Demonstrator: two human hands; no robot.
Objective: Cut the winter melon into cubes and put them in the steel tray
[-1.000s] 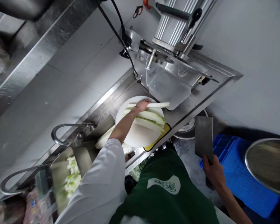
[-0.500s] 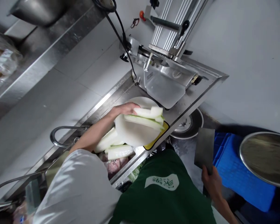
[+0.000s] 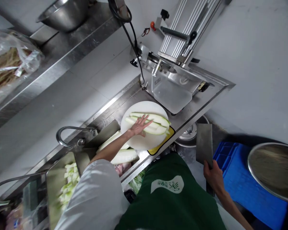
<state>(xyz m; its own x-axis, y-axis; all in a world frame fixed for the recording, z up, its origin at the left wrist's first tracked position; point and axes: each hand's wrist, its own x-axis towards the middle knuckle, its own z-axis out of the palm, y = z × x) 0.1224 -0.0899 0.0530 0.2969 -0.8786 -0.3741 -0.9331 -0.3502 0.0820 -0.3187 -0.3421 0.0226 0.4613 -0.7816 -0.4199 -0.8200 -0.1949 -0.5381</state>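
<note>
Long, flat-cut gourd strips with smooth, moist white flesh and thin green rind (image 3: pixel 159 119) lie side by side on a thick, round, matte white cutting board (image 3: pixel 146 142); at least three show, the exact count partly covered. Over them reaches the left hand (image 3: pixel 138 127), its fingers fanned apart across the strips and gripping none of them; how firmly it presses, I cannot tell. A yellow, black-edged pad (image 3: pixel 159 147) shows under the board's near edge, on a brushed stainless-steel bench (image 3: pixel 133 97).

Well apart from the board, the right hand (image 3: pixel 213 177) is closed around the handle of one cleaver with a broad, rectangular, dull-grey steel blade (image 3: pixel 204 142), held upright.

Beside the board, larger pale gourd pieces (image 3: pixel 124 156), at least two, lie above pink raw meat (image 3: pixel 121 168). Farther left, one rectangular steel tray (image 3: pixel 53 201) holds many small, angular, whitish-green chunks (image 3: pixel 70 175), too many to count. Two curved chrome taps (image 3: pixel 74 128) arch along this side.

Beyond the board stands one metal slicing machine with a ribbed, slanted carriage (image 3: pixel 175 44) and a translucent sheet in front. Near the cleaver, one blue plastic crate (image 3: pixel 249 191) sits under one round, metal-rimmed pan (image 3: pixel 276 172). A rounded steel bowl (image 3: pixel 67 16) rests on the upper shelf (image 3: pixel 84 41).
</note>
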